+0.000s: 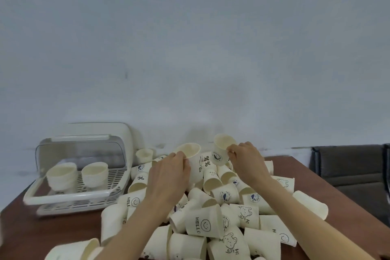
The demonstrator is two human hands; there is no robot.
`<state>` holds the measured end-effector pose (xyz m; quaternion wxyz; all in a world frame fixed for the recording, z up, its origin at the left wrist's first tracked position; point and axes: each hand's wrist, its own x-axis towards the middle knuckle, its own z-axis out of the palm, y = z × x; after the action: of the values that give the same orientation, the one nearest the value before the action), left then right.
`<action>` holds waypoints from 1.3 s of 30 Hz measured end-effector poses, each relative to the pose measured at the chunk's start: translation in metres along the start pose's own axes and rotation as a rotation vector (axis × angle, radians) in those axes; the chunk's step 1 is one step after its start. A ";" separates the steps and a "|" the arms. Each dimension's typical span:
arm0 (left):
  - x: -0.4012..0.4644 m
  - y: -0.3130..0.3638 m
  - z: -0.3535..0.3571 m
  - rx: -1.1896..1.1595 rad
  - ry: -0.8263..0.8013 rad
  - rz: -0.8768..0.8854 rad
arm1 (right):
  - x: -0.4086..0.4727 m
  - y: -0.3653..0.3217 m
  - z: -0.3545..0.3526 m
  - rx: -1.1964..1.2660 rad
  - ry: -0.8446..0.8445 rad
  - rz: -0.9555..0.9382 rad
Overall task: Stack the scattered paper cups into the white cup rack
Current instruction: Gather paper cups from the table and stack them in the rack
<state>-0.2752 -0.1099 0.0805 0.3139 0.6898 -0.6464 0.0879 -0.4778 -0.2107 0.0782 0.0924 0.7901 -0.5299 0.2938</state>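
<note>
Gathering is under way: left hand (172, 172) and right hand (245, 159) each pinch a cup above the desk's middle. Nesting them probably comes next, then carrying to the rack (69, 193) at the left edge.

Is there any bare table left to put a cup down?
Bare wood shows on the table at the right, between the cup pile and the grey chair, and at the near left in front of the white cup rack. The middle is crowded.

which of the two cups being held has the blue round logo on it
The cup in the right hand, the raised cup with a blue round logo on its side. The cup in the left hand shows black "%" print instead.
</note>
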 end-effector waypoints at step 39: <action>-0.075 -0.142 -0.090 0.029 0.152 -0.158 | -0.032 -0.181 -0.008 0.100 -0.143 -0.295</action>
<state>-0.1258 -0.0023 0.0666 0.3578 0.7345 -0.5631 0.1245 -0.3273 -0.1058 0.0966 0.0571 0.8819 -0.3982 0.2460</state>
